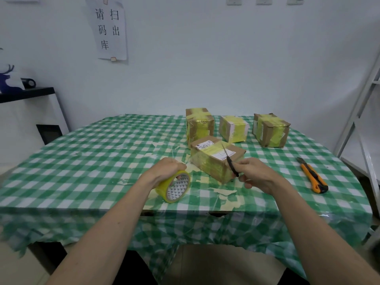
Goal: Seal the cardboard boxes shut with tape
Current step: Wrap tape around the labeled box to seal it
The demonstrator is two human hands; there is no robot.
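A flat cardboard box [213, 156] wrapped in yellow tape lies in the middle of the table. My left hand [167, 168] grips a roll of yellow tape [174, 187] just left of the box, and a strip of tape runs from the roll to the box. My right hand [257, 174] holds black scissors [230, 161] at the box's near right side, blades pointing up and away over the box top. Three more taped boxes stand behind: a tall one [198, 125], a small pale one [233, 128] and one at the right [270, 129].
An orange utility knife [312, 175] lies on the green checked tablecloth [82, 161] to the right. Torn tape scraps stick to the cloth near the front edge. A white metal shelf frame [362, 112] stands at the right, a black-topped cabinet [26, 93] at the left.
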